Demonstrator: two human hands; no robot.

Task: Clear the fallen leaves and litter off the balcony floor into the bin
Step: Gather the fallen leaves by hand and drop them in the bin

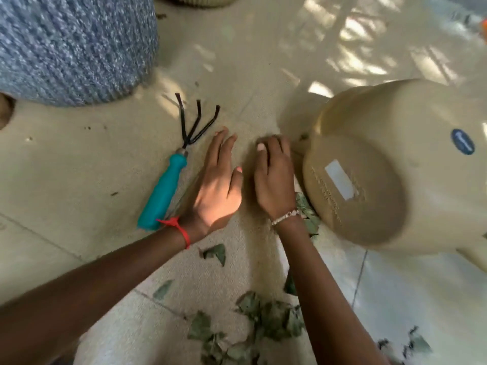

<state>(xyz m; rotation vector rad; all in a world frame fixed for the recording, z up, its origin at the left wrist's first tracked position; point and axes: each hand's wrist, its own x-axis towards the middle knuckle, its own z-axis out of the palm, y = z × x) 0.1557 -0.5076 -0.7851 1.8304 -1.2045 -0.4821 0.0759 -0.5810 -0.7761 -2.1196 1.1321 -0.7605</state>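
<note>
The left hand point(218, 191) is lying flat on the balcony floor point(79, 164), fingers straight and slightly apart, likely as a sweeping wall, while the right hand point(275, 180) is curling its fingers beside the tipped bin point(395, 159), on what the blur hides, with leaves point(268, 317) lying loose toward the floor's near edge.

Soft daylight fills the scene, neither dim nor harsh. Beyond my fingers point(221, 143), up and to the right, the floor point(263, 61) carries bright dappled sun patches broken by shadow bars. One warm patch lies across the back of my left hand point(218, 191). My right hand point(274, 180) sits in shade, its fingertips point(266, 150) smeared by motion blur. The bin point(369, 167) right of them is blurred too. Leaves point(266, 317) behind my wrists look soft, and tile lines bow near the edges.
</note>
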